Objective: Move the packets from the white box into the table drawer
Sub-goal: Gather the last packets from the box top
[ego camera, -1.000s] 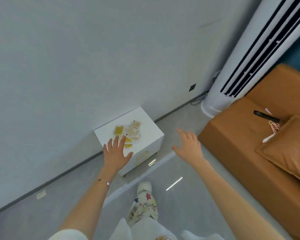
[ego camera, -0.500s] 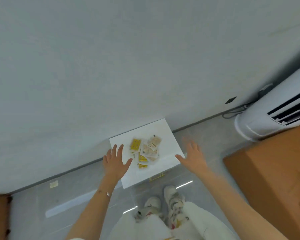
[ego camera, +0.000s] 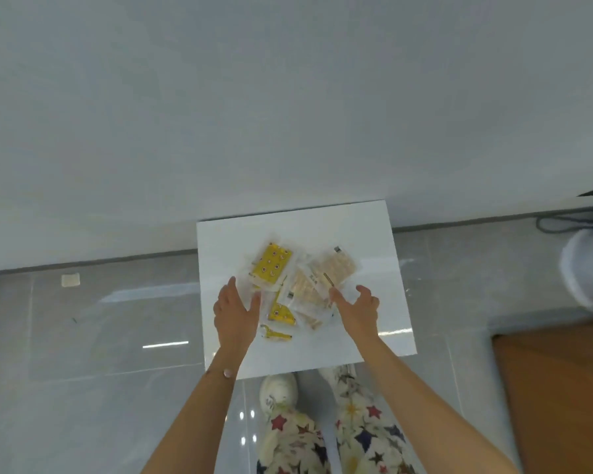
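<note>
Grey floor tiles (ego camera: 117,371) lie nearest, under star-print trousers (ego camera: 356,436). Past them, both hands reach over the white surface (ego camera: 374,241). The left hand (ego camera: 235,314), fingers straight, and the right hand (ego camera: 358,311), fingers loosely curved, flank the heap of packets (ego camera: 288,292), each grip wide and holding nothing. All the packets lie in the heap and no drawer shows, so the task looks barely begun. Half a second ago the hands were spread wider; they have closed in. Beyond stands a pale wall (ego camera: 288,97).

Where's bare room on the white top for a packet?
Bare white top: the far strip by the wall, the side beyond the right hand, the near edge by the shoes. Crowded: packets piled centre, beside the left hand.
</note>
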A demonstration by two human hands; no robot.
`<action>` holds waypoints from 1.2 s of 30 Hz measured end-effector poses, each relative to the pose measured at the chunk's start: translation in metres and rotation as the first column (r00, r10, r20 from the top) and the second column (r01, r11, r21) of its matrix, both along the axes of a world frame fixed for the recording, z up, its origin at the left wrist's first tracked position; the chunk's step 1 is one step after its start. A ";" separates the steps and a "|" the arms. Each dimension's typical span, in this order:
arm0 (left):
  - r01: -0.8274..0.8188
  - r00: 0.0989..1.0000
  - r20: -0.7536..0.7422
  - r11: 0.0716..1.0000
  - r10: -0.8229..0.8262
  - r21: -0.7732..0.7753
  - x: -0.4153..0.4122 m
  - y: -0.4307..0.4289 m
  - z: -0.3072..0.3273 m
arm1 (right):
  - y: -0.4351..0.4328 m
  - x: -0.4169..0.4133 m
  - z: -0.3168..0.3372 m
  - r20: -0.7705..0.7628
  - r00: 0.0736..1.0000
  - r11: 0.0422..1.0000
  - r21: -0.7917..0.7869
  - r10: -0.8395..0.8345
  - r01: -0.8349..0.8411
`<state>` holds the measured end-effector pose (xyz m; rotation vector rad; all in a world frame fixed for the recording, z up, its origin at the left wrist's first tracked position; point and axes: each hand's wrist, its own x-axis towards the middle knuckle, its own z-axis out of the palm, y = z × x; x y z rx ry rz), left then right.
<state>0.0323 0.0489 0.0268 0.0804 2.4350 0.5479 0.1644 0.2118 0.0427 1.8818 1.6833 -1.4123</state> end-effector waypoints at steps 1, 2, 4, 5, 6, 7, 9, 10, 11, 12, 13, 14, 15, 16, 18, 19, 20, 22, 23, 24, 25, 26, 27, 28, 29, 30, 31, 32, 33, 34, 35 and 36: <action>-0.085 0.996 -0.014 0.996 0.086 0.039 -0.001 0.006 -0.009 | 0.000 -0.006 -0.013 -0.021 0.998 0.998 -0.024 -0.059 0.058; -0.154 0.987 -0.027 0.986 0.155 0.059 -0.003 0.010 -0.016 | -0.001 -0.011 -0.024 -0.037 0.994 0.994 -0.037 -0.100 0.099; -0.262 0.964 -0.027 0.961 0.265 0.095 -0.006 0.021 -0.025 | -0.004 -0.022 -0.038 -0.047 0.988 0.989 -0.019 -0.146 0.145; -0.306 0.951 -0.018 0.945 0.310 0.113 -0.008 0.025 -0.029 | -0.005 -0.027 -0.042 -0.042 0.986 0.987 0.000 -0.163 0.163; -0.342 0.938 -0.009 0.931 0.346 0.124 -0.010 0.031 -0.032 | -0.007 -0.030 -0.044 -0.035 0.983 0.983 0.013 -0.181 0.181; -0.373 0.926 -0.003 0.919 0.377 0.127 -0.011 0.036 -0.034 | -0.007 -0.034 -0.045 -0.027 0.980 0.980 0.020 -0.197 0.198; -0.445 0.895 0.023 0.886 0.446 0.127 -0.013 0.044 -0.038 | -0.006 -0.038 -0.047 -0.005 0.975 0.975 0.015 -0.223 0.224; -0.486 0.874 0.045 0.865 0.484 0.127 -0.012 0.047 -0.039 | -0.006 -0.040 -0.048 0.005 0.973 0.973 0.009 -0.229 0.229; -0.512 0.859 0.058 0.849 0.509 0.129 -0.011 0.049 -0.040 | -0.006 -0.041 -0.048 0.010 0.973 0.973 0.005 -0.232 0.232; -0.518 0.855 0.060 0.845 0.515 0.135 -0.011 0.050 -0.040 | -0.006 -0.042 -0.049 0.016 0.972 0.972 0.004 -0.233 0.233; -0.508 0.861 0.054 0.849 0.506 0.147 -0.010 0.050 -0.040 | -0.008 -0.044 -0.049 0.022 0.972 0.972 0.007 -0.234 0.234; -0.490 0.871 0.049 0.857 0.489 0.161 -0.010 0.049 -0.040 | -0.009 -0.046 -0.049 0.029 0.971 0.971 0.013 -0.237 0.237; -0.469 0.882 0.046 0.864 0.469 0.183 -0.009 0.048 -0.040 | -0.011 -0.048 -0.049 0.032 0.969 0.969 0.022 -0.245 0.245; -0.453 0.890 0.048 0.868 0.453 0.205 -0.008 0.047 -0.040 | -0.012 -0.051 -0.048 0.035 0.964 0.965 0.029 -0.263 0.262; -0.436 0.897 0.042 0.866 0.440 0.246 -0.007 0.045 -0.039 | -0.013 -0.058 -0.048 0.054 0.952 0.953 0.039 -0.302 0.300; -0.430 0.899 0.039 0.861 0.437 0.272 -0.006 0.045 -0.038 | -0.012 -0.062 -0.048 0.069 0.948 0.950 0.047 -0.312 0.309; -0.423 0.901 0.044 0.852 0.432 0.307 -0.005 0.045 -0.034 | -0.013 -0.065 -0.049 0.076 0.943 0.945 0.052 -0.325 0.321; -0.418 0.902 0.064 0.827 0.427 0.375 -0.001 0.046 -0.026 | -0.014 -0.069 -0.049 0.028 0.927 0.927 0.050 -0.373 0.372; -0.420 0.900 0.068 0.816 0.430 0.398 0.001 0.047 -0.022 | -0.015 -0.069 -0.050 -0.026 0.920 0.919 0.042 -0.392 0.392; -0.422 0.898 0.071 0.806 0.433 0.415 0.004 0.047 -0.019 | -0.016 -0.068 -0.050 -0.083 0.915 0.917 0.033 -0.394 0.398; -0.422 0.897 0.073 0.795 0.436 0.435 0.007 0.047 -0.018 | -0.017 -0.066 -0.049 -0.132 0.914 0.920 0.021 -0.384 0.390; -0.425 0.894 0.076 0.783 0.442 0.454 0.009 0.047 -0.017 | -0.018 -0.062 -0.048 -0.172 0.912 0.925 0.004 -0.374 0.380; -0.434 0.888 0.082 0.766 0.452 0.474 0.011 0.047 -0.016 | -0.017 -0.058 -0.048 -0.205 0.906 0.927 -0.014 -0.370 0.375; -0.444 0.882 0.091 0.747 0.463 0.495 0.012 0.047 -0.015 | -0.015 -0.055 -0.048 -0.239 0.896 0.926 -0.031 -0.373 0.377; -0.458 0.872 0.103 0.725 0.478 0.515 0.012 0.047 -0.014 | -0.013 -0.051 -0.048 -0.272 0.885 0.924 -0.049 -0.378 0.379; -0.476 0.859 0.113 0.697 0.499 0.536 0.012 0.047 -0.013 | -0.012 -0.048 -0.047 -0.300 0.875 0.924 -0.070 -0.379 0.376; -0.496 0.842 0.120 0.666 0.527 0.557 0.011 0.046 -0.011 | -0.010 -0.045 -0.045 -0.315 0.872 0.926 -0.087 -0.375 0.367; -0.516 0.821 0.126 0.630 0.556 0.580 0.010 0.044 -0.009 | -0.009 -0.043 -0.041 -0.323 0.873 0.930 -0.094 -0.366 0.355; -0.534 0.801 0.136 0.593 0.583 0.602 0.008 0.040 -0.008 | -0.007 -0.041 -0.038 -0.323 0.878 0.935 -0.090 -0.353 0.343; -0.551 0.785 0.152 0.564 0.601 0.615 0.005 0.036 -0.006 | -0.004 -0.038 -0.033 -0.319 0.886 0.941 -0.084 -0.337 0.328; -0.565 0.773 0.170 0.542 0.611 0.622 0.003 0.031 -0.004 | 0.000 -0.036 -0.029 -0.314 0.892 0.946 -0.095 -0.324 0.310; -0.578 0.764 0.187 0.527 0.617 0.623 0.001 0.026 0.002 | 0.006 -0.033 -0.024 -0.315 0.895 0.949 -0.138 -0.314 0.284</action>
